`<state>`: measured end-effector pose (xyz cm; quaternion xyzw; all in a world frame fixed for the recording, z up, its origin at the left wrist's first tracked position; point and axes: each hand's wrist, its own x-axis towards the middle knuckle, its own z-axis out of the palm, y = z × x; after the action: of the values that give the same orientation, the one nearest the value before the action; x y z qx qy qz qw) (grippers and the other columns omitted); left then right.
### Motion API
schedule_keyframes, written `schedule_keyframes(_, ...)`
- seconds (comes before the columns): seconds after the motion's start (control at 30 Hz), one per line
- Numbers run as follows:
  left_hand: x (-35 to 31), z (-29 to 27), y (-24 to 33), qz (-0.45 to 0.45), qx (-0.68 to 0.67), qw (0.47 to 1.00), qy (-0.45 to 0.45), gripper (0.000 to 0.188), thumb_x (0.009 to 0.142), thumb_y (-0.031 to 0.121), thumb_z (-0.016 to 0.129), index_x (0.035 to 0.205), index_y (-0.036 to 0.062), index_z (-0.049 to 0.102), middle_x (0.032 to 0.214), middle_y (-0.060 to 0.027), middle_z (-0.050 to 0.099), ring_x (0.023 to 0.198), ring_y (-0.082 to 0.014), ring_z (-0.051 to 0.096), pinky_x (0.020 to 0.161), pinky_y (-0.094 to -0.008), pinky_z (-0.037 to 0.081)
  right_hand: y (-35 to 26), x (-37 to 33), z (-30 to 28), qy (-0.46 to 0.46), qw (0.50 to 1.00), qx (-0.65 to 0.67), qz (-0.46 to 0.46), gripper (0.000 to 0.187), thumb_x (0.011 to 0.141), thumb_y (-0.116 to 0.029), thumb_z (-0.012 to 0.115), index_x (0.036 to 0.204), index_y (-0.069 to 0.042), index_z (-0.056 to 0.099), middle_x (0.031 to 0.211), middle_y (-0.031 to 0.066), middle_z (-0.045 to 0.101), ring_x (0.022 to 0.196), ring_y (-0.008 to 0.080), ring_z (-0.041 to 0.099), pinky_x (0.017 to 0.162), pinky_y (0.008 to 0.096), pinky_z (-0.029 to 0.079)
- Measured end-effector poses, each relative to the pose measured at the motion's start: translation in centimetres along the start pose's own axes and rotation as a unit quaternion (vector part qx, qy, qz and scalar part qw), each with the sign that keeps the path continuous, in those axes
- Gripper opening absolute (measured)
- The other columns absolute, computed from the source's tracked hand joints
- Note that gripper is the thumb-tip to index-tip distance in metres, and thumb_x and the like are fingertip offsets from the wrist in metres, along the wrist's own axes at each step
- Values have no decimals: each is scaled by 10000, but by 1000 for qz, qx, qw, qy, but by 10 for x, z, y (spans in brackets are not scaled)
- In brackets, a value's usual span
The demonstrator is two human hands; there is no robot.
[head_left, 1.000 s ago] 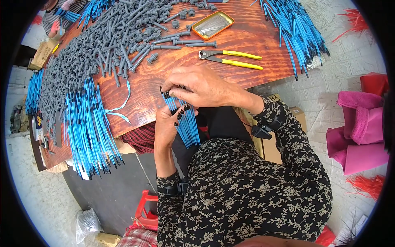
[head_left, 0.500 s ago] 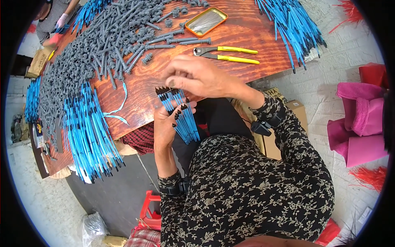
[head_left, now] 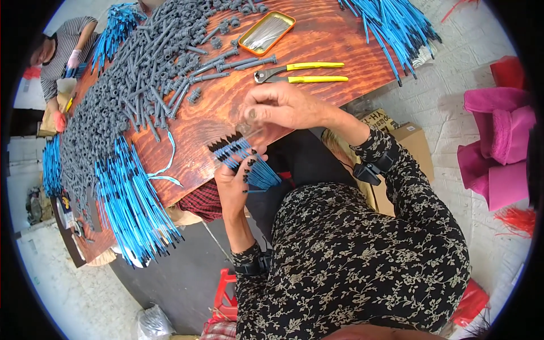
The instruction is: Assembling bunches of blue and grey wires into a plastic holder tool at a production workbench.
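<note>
My left hand (head_left: 232, 186) grips a fanned row of thin blue sticks with black tips (head_left: 263, 174). The tips point up and away over the table's front edge, while the lower ends hang toward my lap. Just above the tips is my right hand (head_left: 289, 107), its thumb and fingers pinched together. What it pinches, if anything, is too fine to make out. Beyond this hand lie yellow-handled end-cutting pliers (head_left: 314, 72) and a yellow-rimmed tin (head_left: 266, 33) of fine, straight silvery wires.
Many grey plastic fittings (head_left: 113, 99) are heaped on the wooden table (head_left: 326, 42). Bundles of blue sticks (head_left: 133, 204) overhang its front left edge, others (head_left: 396, 34) its right end. A co-worker (head_left: 65, 54) is at the far left. A red stool (head_left: 225, 297) stands below.
My right hand has drawn back slightly from the tips. The sticks in my left hand have tilted and fanned wider. The whole view has shifted, showing more of the co-worker.
</note>
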<state>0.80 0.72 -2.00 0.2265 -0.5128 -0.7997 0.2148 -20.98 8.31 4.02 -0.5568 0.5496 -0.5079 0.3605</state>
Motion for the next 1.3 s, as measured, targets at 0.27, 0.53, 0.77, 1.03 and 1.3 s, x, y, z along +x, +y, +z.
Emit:
schedule_keyframes(0.27,-5,-5,-14,88,84,993,-5,189,897,1,614,1066,-73,656,1023,-187,698,908,-259,688,829,-358,550,15,9,15,-15,984,171,46,507,1011,-432,455,1157,25,619,1065,83,658,972,156,625,852,314,502)
schedule_keyframes(0.53,-10,0,1,190,197,961,-22,169,877,-31,612,1021,-54,696,956,-163,717,882,-232,678,847,-344,519,22,8,64,-157,957,241,39,747,1001,-602,233,1237,-1,608,1230,75,613,1076,155,555,967,324,424)
schedule_keyframes(0.77,-35,20,39,245,133,960,-19,165,872,-35,600,1009,-63,687,934,-183,710,867,-263,684,807,-343,531,32,0,72,-250,904,291,189,729,985,-623,263,1289,-41,580,1272,41,566,1073,156,525,993,292,382)
schedule_keyframes(1.03,-38,-2,21,84,167,981,52,182,926,64,610,1051,-61,652,948,-169,702,801,-237,694,710,-287,542,78,-35,131,-119,905,392,119,386,1016,-380,434,1190,-92,623,940,-64,543,843,52,447,827,233,396)
schedule_keyframes(1.3,-20,-22,2,61,75,995,35,275,942,160,629,1103,-63,622,979,-168,697,816,-216,699,729,-300,558,142,-27,150,-130,819,544,131,400,998,-432,481,1220,-106,549,1031,-75,536,961,27,493,913,221,409)
